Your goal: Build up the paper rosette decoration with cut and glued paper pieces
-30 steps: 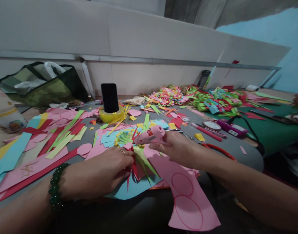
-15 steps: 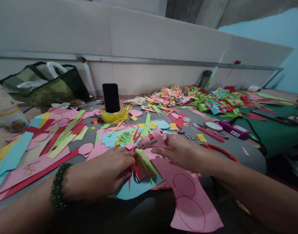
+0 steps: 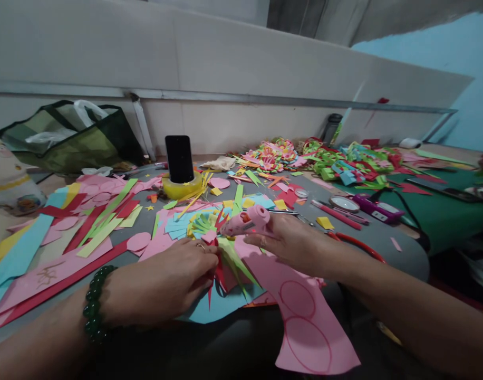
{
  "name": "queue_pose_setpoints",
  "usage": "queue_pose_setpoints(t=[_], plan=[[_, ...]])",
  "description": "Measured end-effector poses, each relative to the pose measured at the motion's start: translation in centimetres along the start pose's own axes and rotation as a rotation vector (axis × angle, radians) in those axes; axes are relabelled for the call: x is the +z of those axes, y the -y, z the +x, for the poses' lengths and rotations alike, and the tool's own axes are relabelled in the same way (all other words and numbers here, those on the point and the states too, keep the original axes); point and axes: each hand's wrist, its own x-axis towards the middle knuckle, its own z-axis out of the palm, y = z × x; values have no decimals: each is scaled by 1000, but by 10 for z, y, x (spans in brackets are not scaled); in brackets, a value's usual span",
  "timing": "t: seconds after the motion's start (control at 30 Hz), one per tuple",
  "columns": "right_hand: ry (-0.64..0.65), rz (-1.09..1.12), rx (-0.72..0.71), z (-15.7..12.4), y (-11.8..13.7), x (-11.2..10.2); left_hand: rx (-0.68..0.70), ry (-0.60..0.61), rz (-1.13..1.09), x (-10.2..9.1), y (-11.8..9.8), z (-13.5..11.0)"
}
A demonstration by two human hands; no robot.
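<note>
My right hand (image 3: 295, 240) is wrapped around a pink hot glue gun (image 3: 244, 221), its nozzle pointing left over the paper pieces. The nozzle tip is close to a small pink paper piece (image 3: 209, 237), though I cannot tell whether they touch. Beside it, my left hand (image 3: 164, 279) is closed, fingertips pinched at a red paper piece (image 3: 219, 268) with pointed ends; the grip is partly hidden. Light green paper strips (image 3: 237, 261) fan out between the hands. A fringed paper flower (image 3: 202, 224) lies just behind. Underneath are a blue sheet (image 3: 213, 311) and a pink sheet with drawn circles (image 3: 305, 316).
A phone (image 3: 179, 158) stands in a yellow tape roll (image 3: 182, 187). Piles of paper flowers (image 3: 275, 155) lie behind. Red-handled scissors (image 3: 360, 245), a pink pen (image 3: 336, 215) and a purple device (image 3: 378, 209) are at right. Paper strips (image 3: 107, 216) cover the left side.
The glue gun has tilted a little, its body now more level and slightly higher. My left hand stays almost in place at the red paper.
</note>
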Motion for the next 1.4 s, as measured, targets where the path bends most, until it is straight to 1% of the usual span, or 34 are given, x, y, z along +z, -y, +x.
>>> queue_pose_setpoints(t=[0.17,0.3,0.37,0.5,0.67,0.73,0.83,0.97,1.13,1.3,1.4], plan=[[53,32,-67,-2,0,1,-17,12,2,-2,-2,0],[4,9,-11,-2,0,0,-6,2,0,-1,-3,0],[11,25,-2,-2,0,0,-9,1,6,-1,-3,0],[57,59,-35,-1,-1,1,-25,6,19,0,-4,0],[-15,6,3,-1,1,1,-13,-6,15,-1,-4,1],[19,12,16,-1,3,0,-17,-2,19,-1,-4,0],[68,41,-8,-1,5,-1,-17,3,11,-1,-4,-1],[11,16,2,0,3,0,-13,-4,13,-1,-5,0],[57,22,-16,-1,2,1,-20,-8,18,0,-4,1],[21,27,-18,-4,2,-1,-2,-27,8,1,-4,-1],[40,34,-51,-4,2,-1,-14,-20,10,1,-4,-1]])
